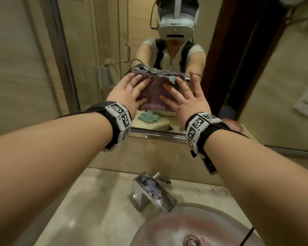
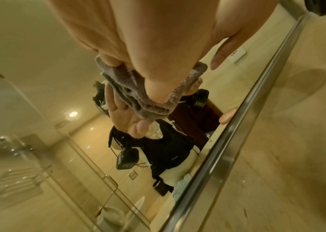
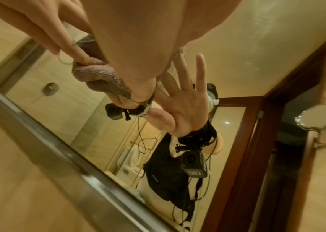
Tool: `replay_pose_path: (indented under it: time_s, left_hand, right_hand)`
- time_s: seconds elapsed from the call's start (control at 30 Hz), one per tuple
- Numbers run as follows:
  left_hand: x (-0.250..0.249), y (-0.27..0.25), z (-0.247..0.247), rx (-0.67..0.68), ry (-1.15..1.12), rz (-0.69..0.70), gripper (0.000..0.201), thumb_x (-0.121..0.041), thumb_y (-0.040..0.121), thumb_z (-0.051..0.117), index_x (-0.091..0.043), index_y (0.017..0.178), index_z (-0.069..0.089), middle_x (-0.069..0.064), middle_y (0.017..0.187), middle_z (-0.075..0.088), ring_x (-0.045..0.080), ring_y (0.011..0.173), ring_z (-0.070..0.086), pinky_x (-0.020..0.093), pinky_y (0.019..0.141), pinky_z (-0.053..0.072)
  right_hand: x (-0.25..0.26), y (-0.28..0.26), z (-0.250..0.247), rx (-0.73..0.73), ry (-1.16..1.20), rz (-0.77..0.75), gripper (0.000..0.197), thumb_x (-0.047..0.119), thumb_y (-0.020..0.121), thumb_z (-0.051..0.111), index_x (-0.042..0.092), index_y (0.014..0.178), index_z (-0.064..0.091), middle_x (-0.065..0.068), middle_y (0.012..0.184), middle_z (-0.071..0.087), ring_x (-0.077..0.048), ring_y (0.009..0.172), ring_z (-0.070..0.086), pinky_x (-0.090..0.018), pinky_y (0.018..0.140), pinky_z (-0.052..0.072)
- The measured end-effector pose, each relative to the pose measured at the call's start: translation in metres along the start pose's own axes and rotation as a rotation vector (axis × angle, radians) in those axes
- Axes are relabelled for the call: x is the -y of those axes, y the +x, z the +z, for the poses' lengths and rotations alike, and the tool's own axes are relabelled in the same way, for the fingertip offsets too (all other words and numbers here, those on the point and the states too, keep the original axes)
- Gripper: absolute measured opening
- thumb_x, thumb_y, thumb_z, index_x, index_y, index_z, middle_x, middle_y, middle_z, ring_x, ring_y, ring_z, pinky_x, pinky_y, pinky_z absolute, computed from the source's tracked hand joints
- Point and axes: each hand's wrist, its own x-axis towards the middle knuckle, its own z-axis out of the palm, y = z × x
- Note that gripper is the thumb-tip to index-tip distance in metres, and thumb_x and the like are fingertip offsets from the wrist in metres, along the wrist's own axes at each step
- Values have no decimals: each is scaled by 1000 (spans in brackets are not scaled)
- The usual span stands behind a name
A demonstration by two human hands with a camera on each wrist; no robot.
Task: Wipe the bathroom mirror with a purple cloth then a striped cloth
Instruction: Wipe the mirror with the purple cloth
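A folded purple cloth [image 1: 152, 96] lies flat against the bathroom mirror [image 1: 100, 50], low on the glass just above its metal bottom frame [image 1: 158, 134]. My left hand [image 1: 128, 93] presses its left side with straight, spread fingers. My right hand [image 1: 185, 98] presses the right side the same way, its outer fingers reaching past the cloth onto the glass. The wrist views show the purple cloth [image 2: 138, 97] [image 3: 102, 78] bunched under each thumb. A green striped cloth [image 1: 148, 117] appears only as a reflection below the purple one, lying on the counter.
Below my arms a chrome faucet [image 1: 149, 190] stands on the marble counter [image 1: 96, 201] behind the round sink basin [image 1: 194, 226]. A dark wooden door frame [image 1: 220, 50] borders the mirror on the right. A small round mirror on an arm [image 3: 320, 116] juts out beyond it.
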Motion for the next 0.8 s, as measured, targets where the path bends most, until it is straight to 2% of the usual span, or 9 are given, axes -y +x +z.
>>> replay_pose_path:
  time_s: [0.13,0.23,0.43,0.57,0.63,0.7,0.8]
  left_hand:
    - [-17,11,-37,-53,28,51,52,-41,100,19,-39,147,-2,14,150,-28,35,140,-18,48,108,-20]
    - [-30,19,-63,-77,33,74,53,-41,100,21,-37,148,-2,15,149,-30,35,140,-18,45,109,-19]
    - [-60,34,-119,-144,-9,138,54,-42,99,20,-36,148,-2,16,149,-31,34,140,-19,43,110,-18]
    - [-81,44,-157,-194,-38,172,57,-45,99,23,-33,149,1,17,149,-29,36,140,-18,44,111,-17]
    - [-90,47,-174,-187,-46,179,57,-46,99,24,-31,150,3,18,150,-28,36,140,-18,44,111,-17]
    - [-97,49,-188,-171,-46,178,57,-45,99,23,-30,150,3,17,150,-26,35,140,-18,43,111,-17]
    - [-101,51,-197,-145,-65,171,56,-42,99,22,-28,150,3,17,150,-26,35,140,-20,43,110,-18]
  right_hand:
    - [-34,-22,22,-1,-11,63,71,42,96,34,42,141,-20,5,150,-31,-30,138,-27,-59,90,-35]
    - [-59,-38,34,14,-35,73,66,42,98,28,41,141,-21,4,150,-31,-31,138,-26,-58,93,-30]
    - [-108,-70,64,121,-79,149,69,46,95,29,41,140,-23,3,149,-34,-34,137,-28,-57,98,-28]
    - [-140,-88,85,187,-59,197,72,57,92,29,43,139,-24,6,142,-41,-33,137,-28,-55,100,-26]
    - [-154,-96,91,225,-46,207,73,61,91,30,43,139,-23,7,139,-43,-32,138,-27,-54,104,-22]
    - [-165,-103,93,251,-66,205,75,60,91,31,41,140,-23,5,145,-38,-32,138,-26,-55,106,-18]
    - [-172,-108,91,258,-83,184,76,58,91,32,40,141,-22,4,148,-35,-32,138,-25,-56,105,-19]
